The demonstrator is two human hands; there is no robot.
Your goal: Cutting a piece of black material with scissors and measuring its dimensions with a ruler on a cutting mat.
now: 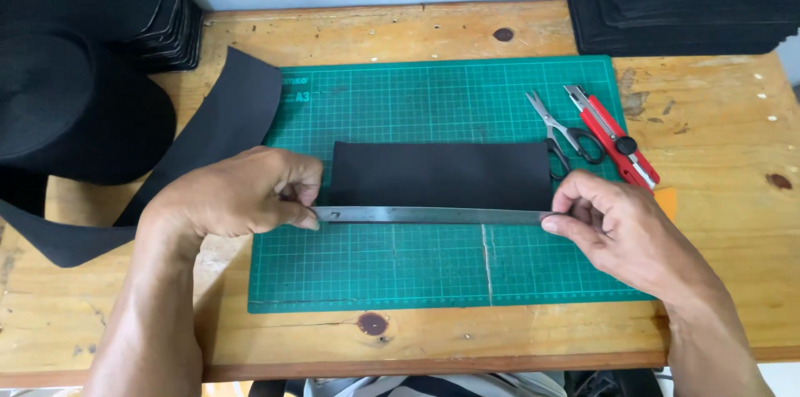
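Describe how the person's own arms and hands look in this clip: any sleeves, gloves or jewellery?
Both forearms are bare up to the frame edge, with no sleeves in view. The left hand and right hand wear no gloves, and no rings, watch or wristbands show. No markings are visible on either arm.

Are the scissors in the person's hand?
No, the scissors lie on the green cutting mat beside the red utility knife, while both hands hold the ends of the metal ruler.
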